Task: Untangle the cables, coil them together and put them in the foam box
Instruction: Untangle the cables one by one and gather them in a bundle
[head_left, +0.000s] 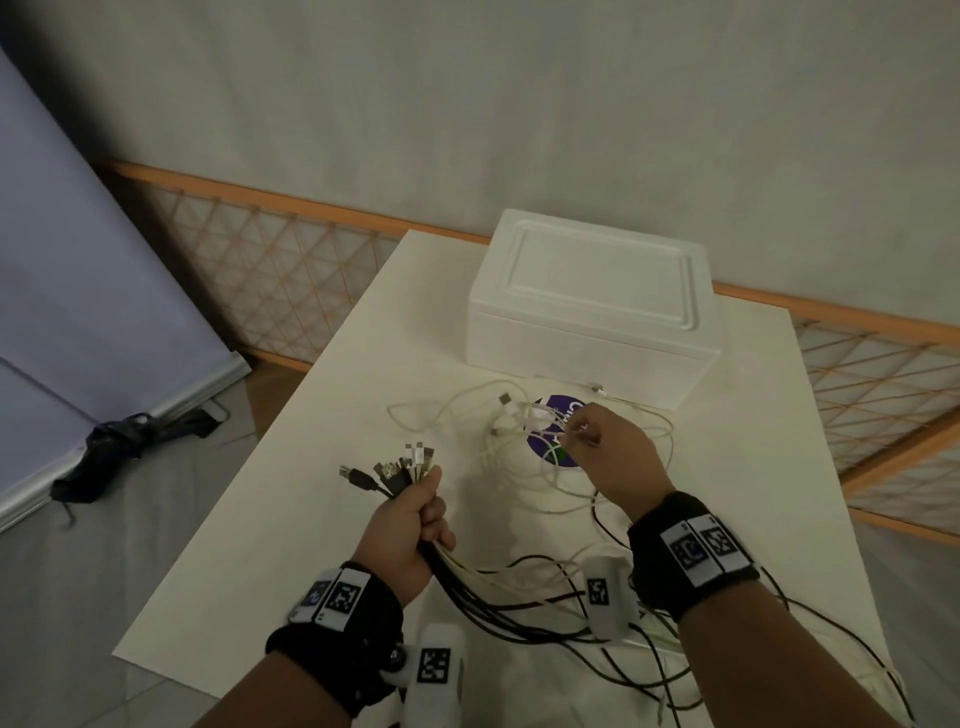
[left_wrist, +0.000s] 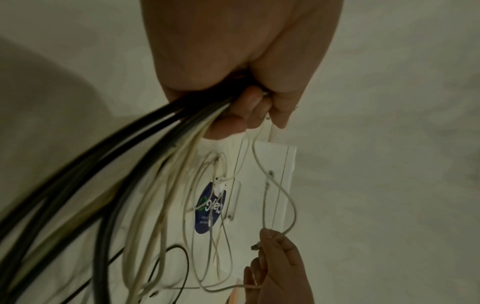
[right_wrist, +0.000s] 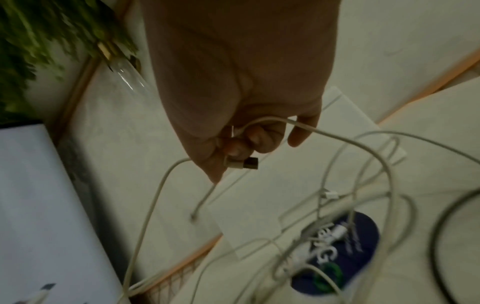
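Observation:
My left hand (head_left: 415, 512) grips a bundle of black and white cables (head_left: 498, 587) just below their plugs (head_left: 400, 462), which fan out above the fist. The cables trail down and right across the table (head_left: 291, 467). My right hand (head_left: 608, 457) pinches a white cable with a USB plug (right_wrist: 242, 163) above a loose tangle of white cables (head_left: 524, 441). The white foam box (head_left: 592, 306) stands behind the tangle with its lid on. In the left wrist view the bundle (left_wrist: 116, 164) leaves the left hand (left_wrist: 244, 86), and the right hand (left_wrist: 280, 261) holds a white cable loop.
A dark blue round sticker (head_left: 553, 431) lies on the table under the tangle. An orange lattice fence (head_left: 270, 275) runs behind the table. A grey screen (head_left: 78, 291) and a black cloth (head_left: 114, 447) lie on the floor at left. A plant (right_wrist: 39, 41) shows in the right wrist view.

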